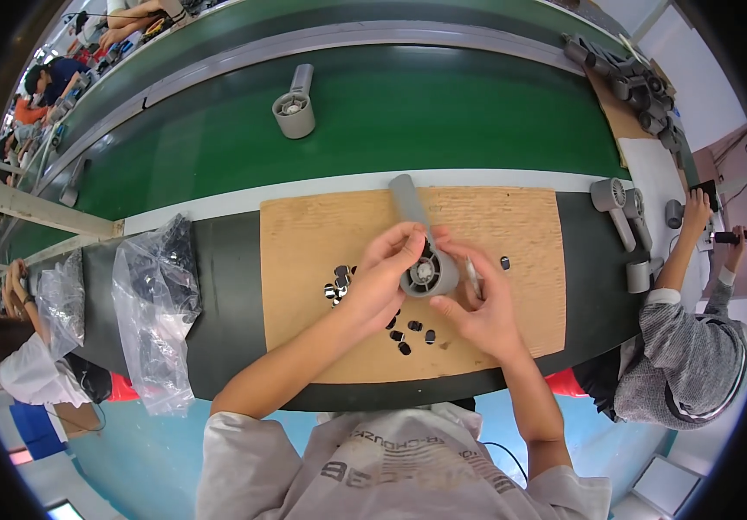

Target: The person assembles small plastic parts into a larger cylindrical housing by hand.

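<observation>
Over the cardboard sheet (304, 251) I hold a grey handheld-fan body (444, 279), its round end toward me and its handle pointing away. A spoked opening with a pale hub shows in the round end. My left hand (382, 277) is closed on its left side, thumb along the top. At its right side my right hand (488, 312) has bent fingers around a slim pale pen-like tool (474, 277), with the thumb near the rim. Small black oval pieces (405, 348) lie scattered on the cardboard below, and a heap of black and shiny pieces (335, 286) lies left of my hand.
Another grey fan body (294, 113) stands on the green conveyor belt (200, 130). Clear plastic bags (152, 321) with dark contents lie at left. More grey fan bodies (625, 208) are at right, by a co-worker's arm (685, 238). A metal post (35, 204) reaches in from the left.
</observation>
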Available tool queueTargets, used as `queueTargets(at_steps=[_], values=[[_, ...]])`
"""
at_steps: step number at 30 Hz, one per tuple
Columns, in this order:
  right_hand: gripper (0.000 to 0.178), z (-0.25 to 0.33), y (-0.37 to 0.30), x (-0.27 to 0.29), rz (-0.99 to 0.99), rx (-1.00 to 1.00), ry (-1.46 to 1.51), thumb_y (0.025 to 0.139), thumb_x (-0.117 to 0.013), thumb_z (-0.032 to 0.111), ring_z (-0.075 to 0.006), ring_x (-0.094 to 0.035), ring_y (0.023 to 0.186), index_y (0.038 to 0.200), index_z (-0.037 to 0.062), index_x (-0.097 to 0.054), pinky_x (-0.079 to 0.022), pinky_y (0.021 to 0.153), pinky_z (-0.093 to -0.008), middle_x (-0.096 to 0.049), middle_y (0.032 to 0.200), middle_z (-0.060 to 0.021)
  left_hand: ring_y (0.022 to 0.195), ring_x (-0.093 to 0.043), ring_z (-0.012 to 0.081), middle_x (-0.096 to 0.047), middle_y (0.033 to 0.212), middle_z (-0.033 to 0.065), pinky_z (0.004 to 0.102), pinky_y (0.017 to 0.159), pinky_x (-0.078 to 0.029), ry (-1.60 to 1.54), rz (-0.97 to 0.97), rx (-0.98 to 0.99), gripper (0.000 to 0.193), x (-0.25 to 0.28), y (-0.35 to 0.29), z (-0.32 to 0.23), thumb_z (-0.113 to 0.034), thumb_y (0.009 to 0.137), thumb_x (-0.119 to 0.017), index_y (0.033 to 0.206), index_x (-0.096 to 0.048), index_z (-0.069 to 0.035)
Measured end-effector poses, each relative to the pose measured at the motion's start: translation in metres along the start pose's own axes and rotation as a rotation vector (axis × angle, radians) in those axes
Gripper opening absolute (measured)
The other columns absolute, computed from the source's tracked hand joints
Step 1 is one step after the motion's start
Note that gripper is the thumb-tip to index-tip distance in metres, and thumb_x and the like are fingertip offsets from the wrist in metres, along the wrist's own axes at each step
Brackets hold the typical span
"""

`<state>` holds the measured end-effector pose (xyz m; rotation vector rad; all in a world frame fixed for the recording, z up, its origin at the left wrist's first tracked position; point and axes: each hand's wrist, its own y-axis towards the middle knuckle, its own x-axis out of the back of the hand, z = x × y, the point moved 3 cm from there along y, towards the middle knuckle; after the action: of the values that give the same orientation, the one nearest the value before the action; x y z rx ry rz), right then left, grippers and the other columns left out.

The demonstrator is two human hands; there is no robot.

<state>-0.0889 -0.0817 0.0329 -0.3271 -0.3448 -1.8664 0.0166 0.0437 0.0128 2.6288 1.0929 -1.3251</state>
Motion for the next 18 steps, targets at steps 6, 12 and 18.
queueTargets(at_steps=[6,12,18], values=[[0.040,0.005,0.002,0.020,-0.145,-0.040,0.207,0.080,-0.073,-0.003,0.0015,-0.041,0.068,0.119,0.0048,-0.066,-0.027,0.054,-0.0168,-0.063,0.115,-0.0027,0.088,-0.059,0.0059,-0.064,0.107,0.0017,0.0219,0.075,-0.049,0.394,0.000,-0.259,0.008,-0.009,0.003,0.002,-0.011,0.100,-0.062,0.103,-0.062,-0.003],[0.022,0.017,0.018,0.022,-0.132,0.014,-0.044,0.081,-0.074,0.000,0.0014,-0.034,0.059,0.102,0.0030,-0.072,-0.022,0.050,-0.0194,-0.066,0.083,0.0043,0.086,-0.055,0.0059,-0.061,0.103,0.0031,0.0208,0.072,-0.044,0.440,0.093,-0.358,0.008,-0.014,0.004,0.011,-0.008,0.100,-0.061,0.102,-0.061,0.000],[0.021,-0.002,0.008,0.031,-0.243,-0.072,0.066,0.083,-0.070,-0.005,0.0025,-0.032,0.054,0.103,0.0011,-0.071,-0.023,0.048,-0.0191,-0.063,0.075,0.0054,0.112,-0.061,0.0182,-0.058,0.123,0.0140,0.0331,0.096,-0.050,0.535,0.175,-0.393,0.019,-0.017,-0.001,0.014,0.001,0.103,-0.048,0.121,-0.048,-0.002]])
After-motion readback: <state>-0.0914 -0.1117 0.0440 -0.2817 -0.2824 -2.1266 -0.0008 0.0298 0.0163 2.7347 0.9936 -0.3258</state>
